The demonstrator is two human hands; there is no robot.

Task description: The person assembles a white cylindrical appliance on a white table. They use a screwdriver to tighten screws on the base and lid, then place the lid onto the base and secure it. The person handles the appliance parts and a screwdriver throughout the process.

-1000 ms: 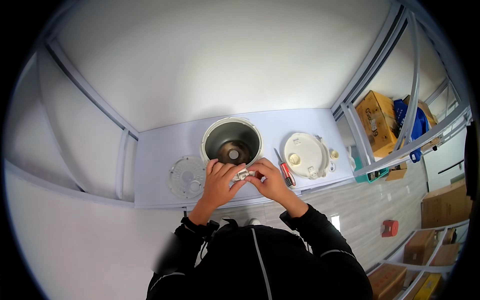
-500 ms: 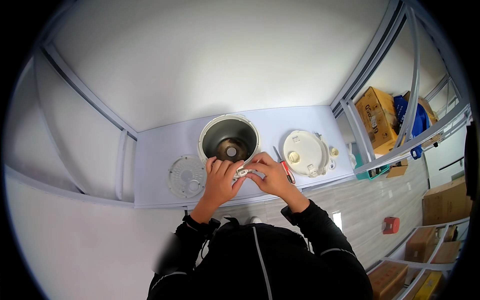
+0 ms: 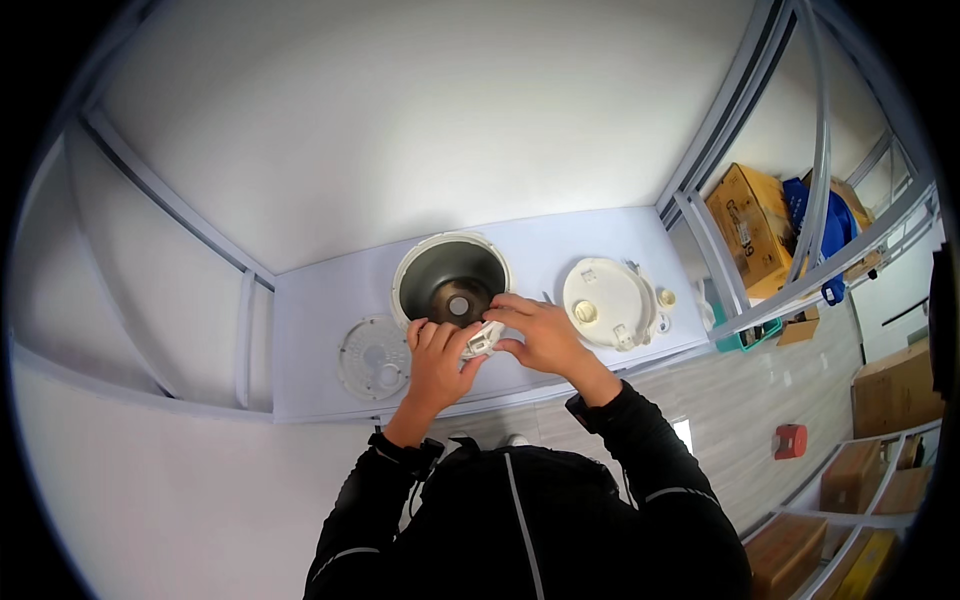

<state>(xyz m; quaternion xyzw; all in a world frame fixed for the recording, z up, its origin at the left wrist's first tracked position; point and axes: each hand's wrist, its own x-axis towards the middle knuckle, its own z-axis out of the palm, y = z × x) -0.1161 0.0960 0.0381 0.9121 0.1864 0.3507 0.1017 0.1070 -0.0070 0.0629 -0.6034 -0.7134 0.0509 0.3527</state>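
Observation:
A rice cooker body (image 3: 503,262) stands on the table with its dark inside showing and a round disc at the bottom. At its near edge, my left hand (image 3: 438,358) and my right hand (image 3: 545,338) close from both sides on a white plastic part (image 3: 482,341) with small openings. Whether this part is fixed to the cooker body or loose, I cannot tell. A screwdriver's shaft tip (image 3: 548,298) shows beyond my right hand, which covers the rest. Left of the cooker lies a round, pale, perforated cover (image 3: 362,360).
To the right, a round white lid (image 3: 612,283) lies with its inner side up, a cream cup-shaped piece (image 3: 586,313) in it. Small cream parts (image 3: 666,298) sit beside it. Metal frame posts (image 3: 715,250) bound the white table (image 3: 560,228). Cartons (image 3: 750,230) and a red stool (image 3: 790,441) stand beyond.
My right hand has shifted slightly right and now covers the red screwdriver handle. More of the white part shows between my hands. The view has shifted slightly.

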